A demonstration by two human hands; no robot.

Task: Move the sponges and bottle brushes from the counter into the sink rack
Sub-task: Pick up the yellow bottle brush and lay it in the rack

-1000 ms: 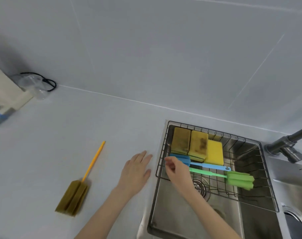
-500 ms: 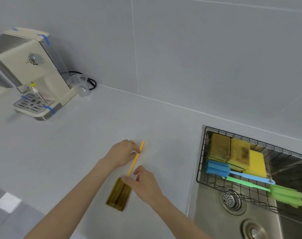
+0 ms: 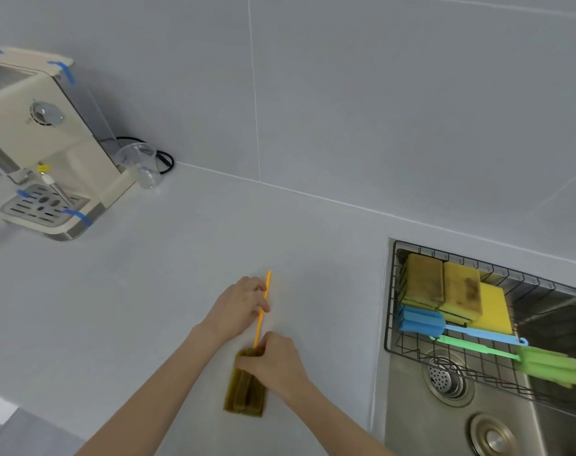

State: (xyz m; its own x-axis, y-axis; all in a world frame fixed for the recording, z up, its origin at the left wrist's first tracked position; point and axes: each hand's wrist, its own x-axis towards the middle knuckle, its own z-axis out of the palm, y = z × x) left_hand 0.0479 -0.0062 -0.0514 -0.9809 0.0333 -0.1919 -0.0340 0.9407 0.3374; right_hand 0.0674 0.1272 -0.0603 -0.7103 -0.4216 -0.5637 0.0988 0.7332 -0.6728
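An orange-handled bottle brush (image 3: 244, 394) with a dark olive sponge head lies on the pale counter (image 3: 148, 291), left of the sink. My left hand (image 3: 237, 307) is curled against the upper part of its thin handle. My right hand (image 3: 275, 363) pinches the brush where the handle meets the head. The black wire sink rack (image 3: 477, 268) holds two stained sponges (image 3: 423, 279) (image 3: 461, 287), a clean yellow sponge (image 3: 492, 307), a blue bottle brush (image 3: 420, 322) and a green bottle brush (image 3: 546, 365).
The steel sink (image 3: 408, 406) with its drain strainer (image 3: 446, 378) lies under the rack at right. A cream coffee machine (image 3: 43, 143) stands at the far left by the tiled wall, with a clear plastic cup (image 3: 142, 166) and a black cord beside it.
My right hand left the blue brush in the rack and came over to the orange brush. My left hand slid onto its handle. My view swung left.
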